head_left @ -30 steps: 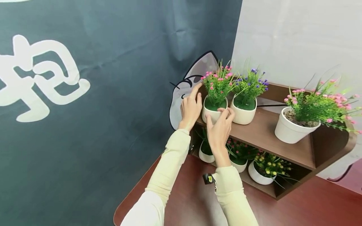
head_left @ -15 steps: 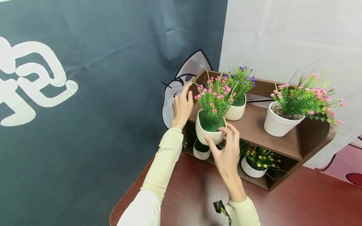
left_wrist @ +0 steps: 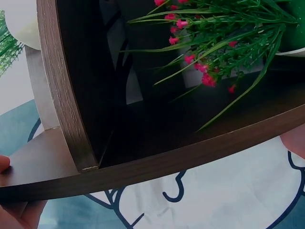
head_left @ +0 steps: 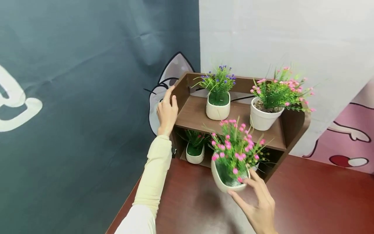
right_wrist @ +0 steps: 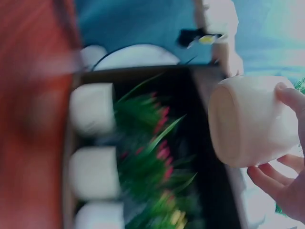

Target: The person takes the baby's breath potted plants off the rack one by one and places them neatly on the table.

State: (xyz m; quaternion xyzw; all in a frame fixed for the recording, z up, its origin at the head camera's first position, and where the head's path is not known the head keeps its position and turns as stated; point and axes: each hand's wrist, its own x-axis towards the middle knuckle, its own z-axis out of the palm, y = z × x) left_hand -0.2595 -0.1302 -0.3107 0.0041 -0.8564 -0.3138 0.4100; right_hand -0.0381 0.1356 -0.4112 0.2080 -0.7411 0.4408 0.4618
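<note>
My right hand (head_left: pixel 260 205) holds a white pot of pink flowers (head_left: pixel 233 154), thumb and fingers round its wall. The pot is in front of the wooden shelf (head_left: pixel 191 113), over the red table. Seen from the right wrist, the pot (right_wrist: pixel 259 124) is tipped sideways, its base facing left. My left hand (head_left: pixel 167 112) grips the shelf's left side panel. The left wrist view has a fingertip (left_wrist: pixel 4 163) on the panel's inner face and other fingers below its edge. On the top board stand a pot of blue flowers (head_left: pixel 218 109) and a round white pot of pink flowers (head_left: pixel 264 117).
Several small potted plants fill the lower shelf, among them a white pot (head_left: pixel 195 157) at its left end. A red-brown table (head_left: pixel 315 198) carries the shelf. A dark printed curtain (head_left: pixel 87 97) hangs at left and a white one (head_left: pixel 277 32) behind.
My right hand has taken the pink-flower pot off the top board and brought it forward, down and to the right. My left hand stays at the shelf's side. The head view has turned right.
</note>
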